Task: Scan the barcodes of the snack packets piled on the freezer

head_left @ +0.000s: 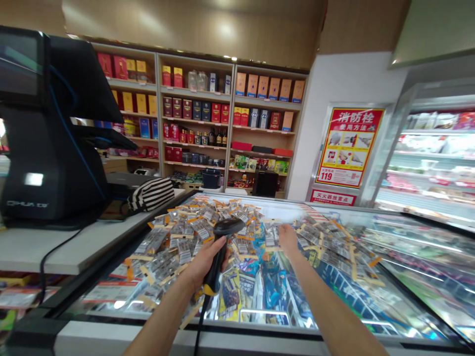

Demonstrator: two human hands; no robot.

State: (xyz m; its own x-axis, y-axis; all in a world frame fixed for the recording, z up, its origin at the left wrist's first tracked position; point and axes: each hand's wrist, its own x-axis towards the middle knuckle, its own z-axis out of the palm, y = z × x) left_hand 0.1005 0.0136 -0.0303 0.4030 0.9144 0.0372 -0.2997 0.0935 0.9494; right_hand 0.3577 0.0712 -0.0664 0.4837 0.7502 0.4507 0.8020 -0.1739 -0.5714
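My left hand (203,264) is wrapped around the handle of a black and yellow barcode scanner (215,264), its head tilted to the right over the packets. A cable hangs from the scanner's grip. To the right, my right hand (288,239) is closed, slightly blurred, at the edge of a small clear packet (271,235) with a printed label; its fingertips are partly hidden. Beneath and left of the scanner lies a large heap of similar packets (200,227) with tan and orange strips. A second pile of packets (330,242) spreads to the right of my right hand.
Everything rests on the glass top of a display freezer (256,314) with bagged goods inside. At left stand a black checkout terminal (55,148) and a striped pouch (152,194) on a counter (63,249). Shelves of boxes (195,110) line the back.
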